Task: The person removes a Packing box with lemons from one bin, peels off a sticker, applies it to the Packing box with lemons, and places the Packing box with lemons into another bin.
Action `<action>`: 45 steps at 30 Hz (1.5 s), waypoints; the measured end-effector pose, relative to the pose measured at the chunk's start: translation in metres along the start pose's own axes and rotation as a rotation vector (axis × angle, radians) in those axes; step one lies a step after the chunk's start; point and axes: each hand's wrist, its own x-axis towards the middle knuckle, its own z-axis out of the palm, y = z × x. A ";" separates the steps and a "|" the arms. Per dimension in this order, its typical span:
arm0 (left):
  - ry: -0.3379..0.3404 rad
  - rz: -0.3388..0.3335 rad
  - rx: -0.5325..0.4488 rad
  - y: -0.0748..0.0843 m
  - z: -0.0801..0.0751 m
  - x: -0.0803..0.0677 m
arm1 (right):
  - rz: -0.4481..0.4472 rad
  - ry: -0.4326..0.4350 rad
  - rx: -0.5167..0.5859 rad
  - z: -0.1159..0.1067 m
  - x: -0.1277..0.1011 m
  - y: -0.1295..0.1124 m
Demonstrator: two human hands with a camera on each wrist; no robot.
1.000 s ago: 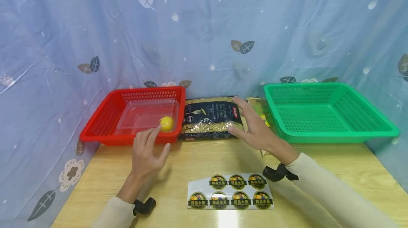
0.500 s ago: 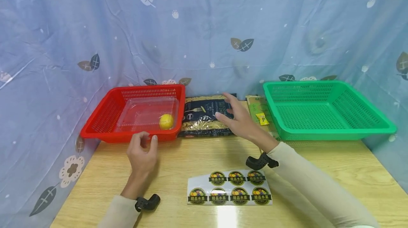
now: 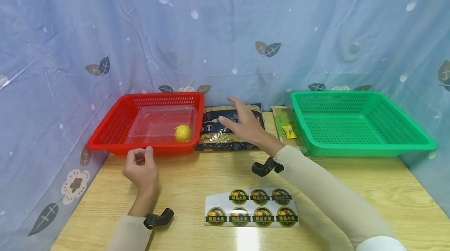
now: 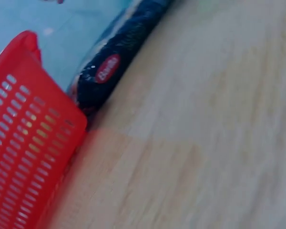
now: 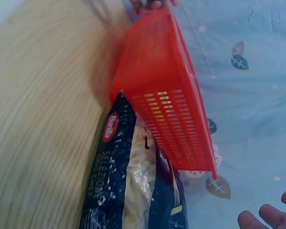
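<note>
My left hand (image 3: 140,169) is at the front rim of the red basket (image 3: 175,148), fingers bent and thumb beside them. Whether it pinches the rim is hard to tell; the right wrist view shows its blurred fingers at that rim. Inside the basket lies a clear plastic box (image 3: 158,124) with a yellow, lemon-like round fruit (image 3: 183,133) at its front right. Over the black Barilla pasta bag (image 3: 219,139) my right hand (image 3: 242,122) is spread, holding nothing, pointing toward the basket's right side. Its fingertips (image 5: 271,214) show at the right wrist view's lower right.
A green basket (image 3: 351,151) stands at the right. Left of it lie a flat green-brown packet (image 3: 281,116) and a small yellow sachet (image 3: 289,132). A sheet of round fruit stickers (image 3: 251,208) lies at the table's front. Behind everything hangs a blue curtain (image 3: 225,28).
My left hand has drawn back from beside the yellow fruit, bent its fingers and slid left along the front rim. My right hand has moved left across the pasta bag.
</note>
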 end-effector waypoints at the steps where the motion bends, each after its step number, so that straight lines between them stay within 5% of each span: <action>1: 0.023 -0.039 -0.005 -0.001 0.001 0.001 | 0.005 0.000 0.009 0.001 0.003 -0.001; 4: 0.085 -0.114 -0.011 -0.010 0.002 0.004 | 0.023 -0.002 0.038 0.006 0.012 -0.004; 10: 0.160 -0.162 -0.017 -0.039 0.001 0.016 | 0.076 -0.011 0.104 0.028 0.032 -0.012; 14: 0.165 -0.293 -0.085 -0.049 0.001 0.020 | 0.111 -0.009 0.141 0.044 0.041 -0.021; 23: 0.221 -0.559 -0.361 -0.045 0.002 0.032 | 0.103 -0.012 0.308 0.081 0.060 -0.038; 31: 0.289 -0.562 -0.565 -0.045 0.012 0.045 | 0.184 0.060 0.316 0.102 0.077 -0.047; 39: 0.337 -0.688 -0.667 -0.034 0.013 0.053 | 0.350 0.149 0.454 0.126 0.086 -0.056; 45: 0.372 -0.772 -0.755 -0.028 0.014 0.055 | 0.458 0.208 0.382 0.137 0.093 -0.064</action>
